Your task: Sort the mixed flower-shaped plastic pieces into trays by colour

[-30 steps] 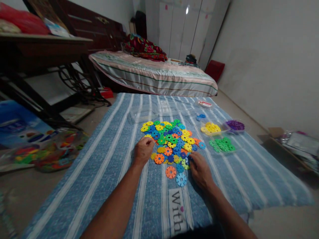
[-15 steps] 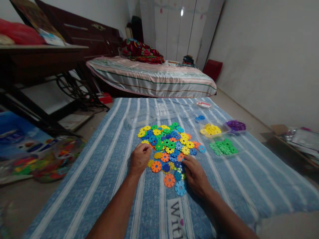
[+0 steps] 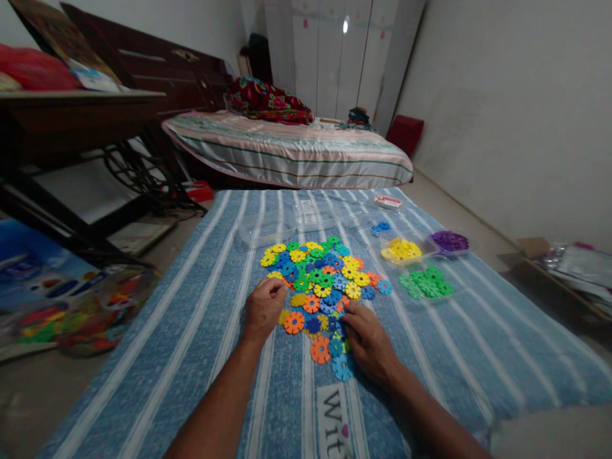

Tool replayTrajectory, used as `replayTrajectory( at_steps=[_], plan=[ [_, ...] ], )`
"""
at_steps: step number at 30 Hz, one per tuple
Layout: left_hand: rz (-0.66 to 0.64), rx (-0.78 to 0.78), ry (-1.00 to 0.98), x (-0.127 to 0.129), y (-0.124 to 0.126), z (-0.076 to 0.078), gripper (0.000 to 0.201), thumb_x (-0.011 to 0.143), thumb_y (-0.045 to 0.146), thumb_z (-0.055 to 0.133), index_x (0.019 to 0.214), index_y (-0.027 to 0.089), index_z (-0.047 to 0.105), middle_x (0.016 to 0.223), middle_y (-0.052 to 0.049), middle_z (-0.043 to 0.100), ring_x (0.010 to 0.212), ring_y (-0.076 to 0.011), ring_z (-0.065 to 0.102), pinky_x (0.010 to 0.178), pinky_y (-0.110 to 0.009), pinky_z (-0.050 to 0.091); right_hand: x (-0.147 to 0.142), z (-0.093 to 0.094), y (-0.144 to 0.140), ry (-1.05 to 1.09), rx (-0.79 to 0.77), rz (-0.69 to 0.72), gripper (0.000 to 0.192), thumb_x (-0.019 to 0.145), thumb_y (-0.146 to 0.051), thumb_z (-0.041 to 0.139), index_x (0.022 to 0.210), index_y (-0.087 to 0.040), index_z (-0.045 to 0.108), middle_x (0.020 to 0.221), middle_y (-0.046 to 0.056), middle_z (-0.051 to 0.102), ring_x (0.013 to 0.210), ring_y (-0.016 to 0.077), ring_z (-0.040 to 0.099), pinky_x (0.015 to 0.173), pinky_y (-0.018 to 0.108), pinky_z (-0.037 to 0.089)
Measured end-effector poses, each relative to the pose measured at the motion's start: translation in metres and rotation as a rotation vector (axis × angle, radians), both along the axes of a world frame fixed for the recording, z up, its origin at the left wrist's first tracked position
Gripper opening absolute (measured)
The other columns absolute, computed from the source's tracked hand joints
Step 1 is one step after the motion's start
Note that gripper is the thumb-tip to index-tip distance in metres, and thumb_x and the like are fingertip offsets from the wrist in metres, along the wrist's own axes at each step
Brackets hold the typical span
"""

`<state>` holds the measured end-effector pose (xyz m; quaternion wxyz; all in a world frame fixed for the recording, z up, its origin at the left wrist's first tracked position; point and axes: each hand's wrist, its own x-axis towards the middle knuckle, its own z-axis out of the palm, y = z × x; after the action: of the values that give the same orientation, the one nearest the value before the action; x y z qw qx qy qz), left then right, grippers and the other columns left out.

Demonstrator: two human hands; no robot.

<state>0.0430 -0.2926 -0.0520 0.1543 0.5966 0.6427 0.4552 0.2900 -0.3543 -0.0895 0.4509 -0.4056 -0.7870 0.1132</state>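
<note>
**Both hands at the disc pile**

Left hand (image 3: 262, 307) is curled into a loose fist at the near-left edge of the discs (image 3: 321, 280) (whether it grips one, I cannot tell). Right hand (image 3: 369, 343) lies palm down, fingers together on the near discs. Everything rests on a striped blue cloth (image 3: 201, 331); a bed (image 3: 287, 146) stands beyond.

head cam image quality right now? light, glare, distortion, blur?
Head view: dim, soft indoor light; one small glare spot on the wardrobe door; wide-angle bending at the wall and the blue striped sheet edges; corners soft and dark; the disc pile and both hands, left hand, right hand, reasonably sharp.
</note>
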Motion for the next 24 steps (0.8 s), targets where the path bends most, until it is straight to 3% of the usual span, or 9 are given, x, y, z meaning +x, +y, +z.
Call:
replayTrajectory(
  at_steps=[18, 22, 24],
  plan=[
    [-0.004, 0.006, 0.003, -0.001, 0.000, -0.003, 0.019, 0.073, 0.035, 0.052, 0.068, 0.020, 0.062, 0.077, -0.001, 0.062, 0.075, -0.0147, 0.061, 0.072, -0.023, 0.051, -0.003, 0.011, -0.007, 0.092, -0.093, 0.150, 0.017, 0.087, -0.017, 0.055, 0.100, -0.021, 0.067, 0.112, 0.010, 0.065, 0.112, 0.0241, 0.059, 0.101, 0.042, 0.045],
    [-0.006, 0.001, 0.000, 0.000, 0.000, -0.002, 0.019, 0.074, 0.035, 0.052, 0.068, 0.020, 0.062, 0.078, -0.001, 0.062, 0.075, -0.0145, 0.061, 0.073, -0.023, 0.051, 0.000, 0.021, 0.000, 0.151, -0.148, 0.196, 0.016, 0.090, -0.017, 0.052, 0.094, -0.021, 0.068, 0.102, 0.008, 0.068, 0.105, 0.0208, 0.062, 0.091, 0.034, 0.051],
    [-0.005, -0.004, -0.006, 0.000, -0.001, -0.001, 0.019, 0.074, 0.035, 0.052, 0.068, 0.020, 0.062, 0.079, -0.002, 0.063, 0.076, -0.0145, 0.062, 0.073, -0.023, 0.051, 0.005, 0.026, 0.013, 0.184, -0.112, 0.135, 0.016, 0.091, -0.017, 0.052, 0.092, -0.021, 0.067, 0.096, 0.007, 0.069, 0.097, 0.0196, 0.065, 0.085, 0.033, 0.053]
  ],
)
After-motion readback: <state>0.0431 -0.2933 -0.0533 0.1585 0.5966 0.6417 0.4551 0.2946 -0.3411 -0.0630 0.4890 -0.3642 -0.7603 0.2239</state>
